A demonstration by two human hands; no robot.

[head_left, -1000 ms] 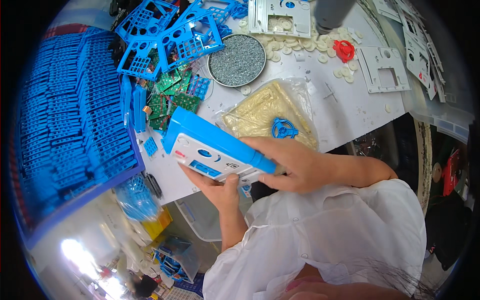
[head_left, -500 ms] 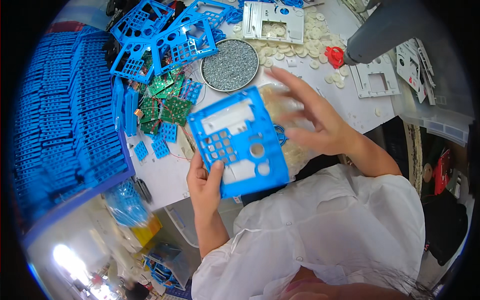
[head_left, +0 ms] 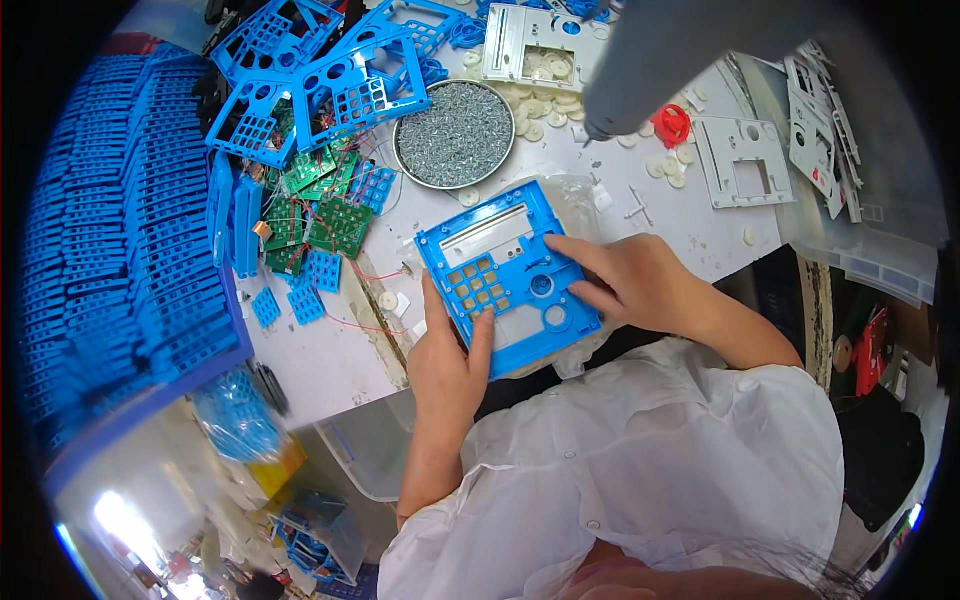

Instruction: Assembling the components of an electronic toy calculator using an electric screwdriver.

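A blue plastic panel (head_left: 515, 332) with a grid of square holes, round holes and a long window lies tilted on the near part of the table, over a clear plastic bag (head_left: 570, 195). My left hand (head_left: 445, 365) grips its left edge, thumb on top near the grid. At the panel's right side my right hand (head_left: 635, 285) has finger and thumb on the edge; its other fingers are curled. Beyond the panel stands a round dish (head_left: 455, 135) full of small metal screws. A grey tapered tool (head_left: 650, 75) hangs above the table, tip down.
At left stands a box of stacked blue parts (head_left: 130, 240). Green circuit boards (head_left: 340, 225) with wires and blue panels (head_left: 365, 95) are heaped beside the dish. White discs (head_left: 540, 110), white panels (head_left: 745, 165) and a red ring (head_left: 672, 125) lie at the far right.
The blue panel has come down onto the table and turned slightly. My right hand has moved onto its right edge. The grey tool has swung left.
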